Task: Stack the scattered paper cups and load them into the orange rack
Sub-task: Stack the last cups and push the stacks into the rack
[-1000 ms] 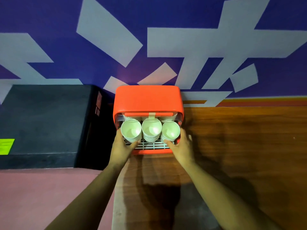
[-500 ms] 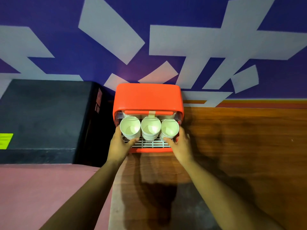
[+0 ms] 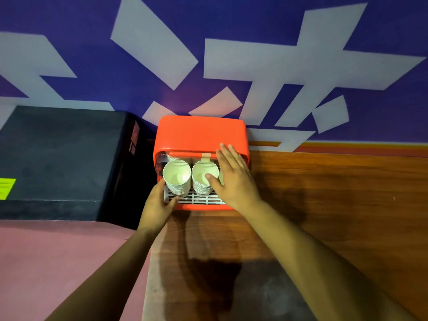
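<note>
The orange rack [image 3: 201, 135] stood on the wooden bench [image 3: 335, 193], its back against a purple wall [image 3: 92, 77] painted with pale angular shapes. A white slatted tray [image 3: 196, 199] stuck out of the rack's open front, and the paper cups stood on it in stacks, mouths facing the camera. The left stack [image 3: 177, 177] and the middle stack [image 3: 203, 176] stood side by side with their rims nearly touching. A third stack [image 3: 221, 177] to their right showed only as a thin sliver of rim behind the right hand [image 3: 234, 179]. That hand lay flat and released over the right part of the opening. Its fingers [image 3: 231, 152] were straight and slightly spread, with the tips reaching the rack's top front edge, and the thumb pointed across the rim of the middle stack. Whether the palm pressed on the hidden cups could not be told. The left hand [image 3: 157, 205] grasped the tray's front left corner, thumb laid over the slats and the other fingers running up the tray's left side just below the left stack. A strip of tape [image 3: 206, 155] sat on the rack's front lip above the cups. Left of the rack stood a black box [image 3: 62, 154] carrying a yellow-green label [image 3: 7, 188], and a maroon surface [image 3: 58, 262] lay in front of it beside the bench.
</note>
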Action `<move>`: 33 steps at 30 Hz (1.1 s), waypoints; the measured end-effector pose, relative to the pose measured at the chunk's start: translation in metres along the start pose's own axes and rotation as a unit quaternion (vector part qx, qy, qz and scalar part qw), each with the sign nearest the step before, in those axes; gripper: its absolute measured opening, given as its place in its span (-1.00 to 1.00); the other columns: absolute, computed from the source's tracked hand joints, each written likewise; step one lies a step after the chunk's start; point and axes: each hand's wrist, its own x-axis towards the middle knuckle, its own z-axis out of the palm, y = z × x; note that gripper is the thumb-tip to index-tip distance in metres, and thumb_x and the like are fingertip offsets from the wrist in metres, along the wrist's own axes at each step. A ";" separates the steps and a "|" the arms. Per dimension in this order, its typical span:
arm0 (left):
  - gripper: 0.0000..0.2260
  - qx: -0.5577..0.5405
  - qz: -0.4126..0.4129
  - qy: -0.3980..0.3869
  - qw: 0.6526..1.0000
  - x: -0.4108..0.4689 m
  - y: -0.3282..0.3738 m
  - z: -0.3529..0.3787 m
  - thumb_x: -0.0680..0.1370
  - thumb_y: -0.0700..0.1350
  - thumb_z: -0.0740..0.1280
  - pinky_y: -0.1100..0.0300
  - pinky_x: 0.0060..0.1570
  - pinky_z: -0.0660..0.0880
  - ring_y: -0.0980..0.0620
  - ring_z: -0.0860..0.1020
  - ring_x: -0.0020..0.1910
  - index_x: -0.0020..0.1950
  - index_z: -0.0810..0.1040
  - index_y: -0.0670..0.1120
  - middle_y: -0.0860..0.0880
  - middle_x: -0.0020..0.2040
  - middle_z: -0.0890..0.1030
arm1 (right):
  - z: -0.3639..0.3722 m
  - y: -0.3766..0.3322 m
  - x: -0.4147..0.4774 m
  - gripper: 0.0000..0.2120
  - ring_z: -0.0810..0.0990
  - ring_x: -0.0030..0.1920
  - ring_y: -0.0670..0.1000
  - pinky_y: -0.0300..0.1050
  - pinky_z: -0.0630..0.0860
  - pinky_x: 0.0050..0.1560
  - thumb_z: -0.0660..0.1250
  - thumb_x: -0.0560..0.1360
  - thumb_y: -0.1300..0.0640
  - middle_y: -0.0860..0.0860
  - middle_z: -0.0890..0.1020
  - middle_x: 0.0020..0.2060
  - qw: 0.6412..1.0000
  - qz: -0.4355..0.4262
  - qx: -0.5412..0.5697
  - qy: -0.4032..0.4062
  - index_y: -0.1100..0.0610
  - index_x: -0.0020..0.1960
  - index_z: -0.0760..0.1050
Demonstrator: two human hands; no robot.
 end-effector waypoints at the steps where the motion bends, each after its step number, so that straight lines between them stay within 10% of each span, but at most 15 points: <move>1: -0.49 0.002 -0.002 -0.003 1.000 0.000 0.001 -0.001 0.53 -0.14 0.44 0.21 0.26 0.39 0.14 0.48 0.31 0.45 0.40 0.05 0.08 0.34 0.53 | 0.003 0.000 -0.005 -0.35 0.05 0.57 0.01 0.05 0.06 0.55 0.18 0.57 -0.19 0.04 0.19 0.56 1.000 -0.002 -0.009 0.000 0.16 0.53 0.24; 12: -0.69 -0.037 -0.025 0.031 0.999 -0.004 0.008 0.002 0.59 -0.15 0.38 0.29 0.16 0.44 0.17 0.53 0.19 0.34 0.51 -0.02 0.07 0.23 0.61 | 0.011 -0.013 -0.063 -0.44 0.20 0.52 -0.02 -0.15 0.06 0.53 0.19 0.57 -0.11 0.04 0.35 0.47 1.000 0.000 -0.011 0.017 0.17 0.47 0.33; 18: -0.70 -0.301 -0.121 0.088 0.942 -0.007 0.011 -0.013 0.68 -0.05 0.22 0.18 0.18 0.51 0.04 0.59 0.21 0.42 0.43 -0.04 -0.06 0.22 0.64 | 0.016 -0.010 -0.063 -0.48 0.35 0.41 0.06 -0.06 0.28 0.45 0.35 0.50 0.00 0.07 0.44 0.35 0.998 0.000 -0.021 0.055 0.18 0.39 0.40; 24: -0.40 -0.234 -0.008 -0.040 0.971 -0.003 0.029 -0.019 0.54 -0.11 0.48 0.01 0.25 0.53 -0.03 0.57 0.30 0.49 0.27 0.13 -0.05 0.33 0.58 | 0.018 -0.008 -0.038 -0.43 0.43 0.15 0.15 0.07 0.44 0.22 0.55 0.31 -0.01 0.11 0.46 0.10 0.992 0.034 -0.104 0.056 0.12 0.24 0.47; 28: -0.21 -0.129 0.019 0.004 0.991 -0.002 0.025 -0.012 0.44 -0.14 0.56 0.47 0.13 0.45 0.36 0.52 0.22 0.26 0.17 0.56 0.37 0.21 0.53 | 0.031 -0.004 -0.029 -0.53 0.43 0.04 0.15 0.05 0.41 0.07 0.54 0.31 -0.03 0.10 0.47 0.01 0.984 0.031 -0.151 0.086 0.11 0.11 0.47; 31: -0.19 -0.052 0.011 0.053 0.997 0.003 0.021 -0.011 0.40 -0.10 0.59 0.42 0.19 0.44 0.37 0.48 0.25 0.41 0.17 0.36 0.42 0.27 0.43 | 0.040 -0.003 -0.029 -0.64 0.43 -0.02 0.15 0.05 0.38 -0.02 0.50 0.34 0.00 0.09 0.47 -0.05 0.979 0.023 -0.159 0.122 0.11 0.02 0.47; 33: -0.08 -0.025 -0.012 0.066 0.997 0.008 0.017 -0.009 0.37 0.03 0.60 0.09 0.29 0.49 0.05 0.48 0.33 0.57 0.09 0.14 0.06 0.41 0.42 | 0.043 -0.002 -0.029 -0.67 0.42 -0.05 0.16 0.06 0.36 -0.06 0.48 0.35 0.00 0.10 0.47 -0.08 0.977 0.012 -0.160 0.140 0.12 -0.02 0.45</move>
